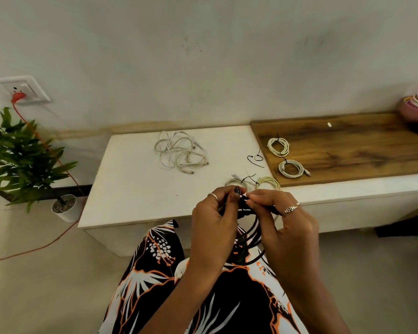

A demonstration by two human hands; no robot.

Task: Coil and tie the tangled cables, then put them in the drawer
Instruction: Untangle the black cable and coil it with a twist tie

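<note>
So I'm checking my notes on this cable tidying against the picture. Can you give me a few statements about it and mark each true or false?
1. Both hands, left hand and right hand, hold the black cable. True.
2. The tangled white cables lie on the wooden top. False: they lie on the white top.
3. Two tied white coils lie on the wooden top. True.
4. The red plug lies on the floor. False: it sits in the wall socket.

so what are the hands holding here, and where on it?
Both hands grip one coiled black cable at the top of its loops: left hand and right hand pinch there, fingertips nearly meeting. The rest hangs below.
</note>
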